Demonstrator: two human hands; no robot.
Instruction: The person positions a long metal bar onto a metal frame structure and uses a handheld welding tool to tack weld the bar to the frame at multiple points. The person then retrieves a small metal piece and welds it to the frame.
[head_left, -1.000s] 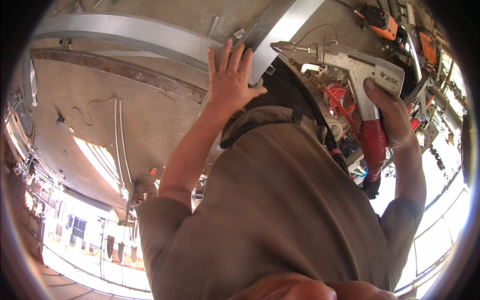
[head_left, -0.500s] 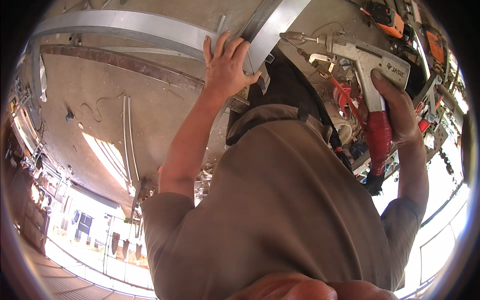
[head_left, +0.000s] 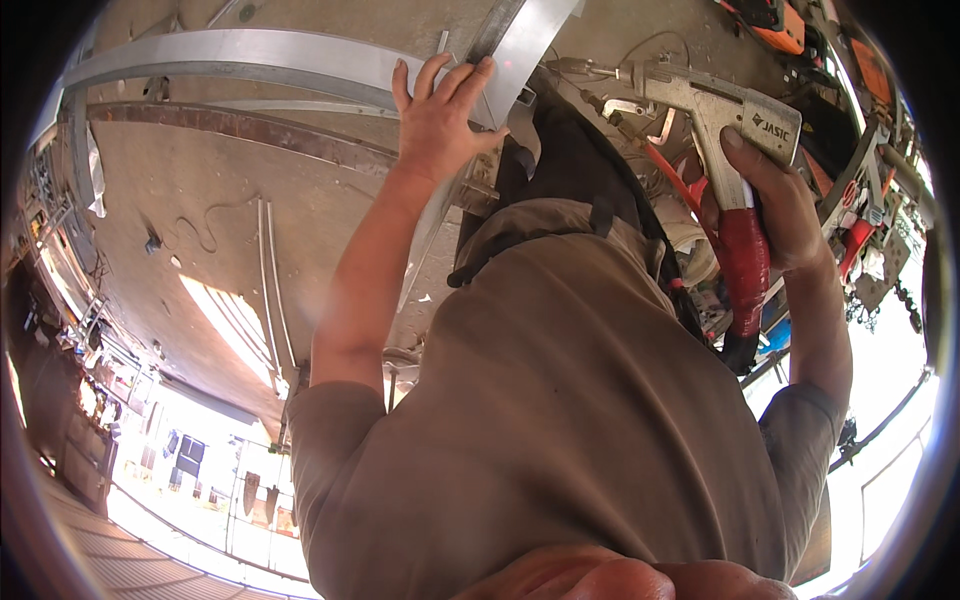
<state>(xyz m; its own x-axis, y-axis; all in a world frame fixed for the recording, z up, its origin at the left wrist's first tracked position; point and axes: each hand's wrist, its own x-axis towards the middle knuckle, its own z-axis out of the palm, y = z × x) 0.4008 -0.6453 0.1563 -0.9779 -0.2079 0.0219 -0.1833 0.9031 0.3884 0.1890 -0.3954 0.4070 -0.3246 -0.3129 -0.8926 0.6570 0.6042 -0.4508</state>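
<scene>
My left hand (head_left: 437, 125) lies with fingers spread over the corner of a silvery metal frame, where a long flat tube (head_left: 250, 50) meets a second tube (head_left: 528, 45). In my right hand (head_left: 785, 205) is a handheld welding gun (head_left: 690, 95), gripped around its handle, which is wrapped in red tape below. Its slim nozzle points left, close to the second tube; whether it touches is unclear. A small red light spot shows on that tube. Beneath the nozzle, a thin feed line (head_left: 675, 175) with a red-orange sleeve runs back toward the handle.
A rusty steel bar (head_left: 250, 130) runs behind my left forearm. Thin rods (head_left: 270, 270) lie on the concrete floor to the left. An orange and black case (head_left: 782, 30) stands at the upper right, above cluttered tools and a red-handled item (head_left: 857, 240).
The welding gun has shifted slightly left, its nozzle now nearer the frame's second tube. My left hand stays on the corner, and the whole view has swung a little.
</scene>
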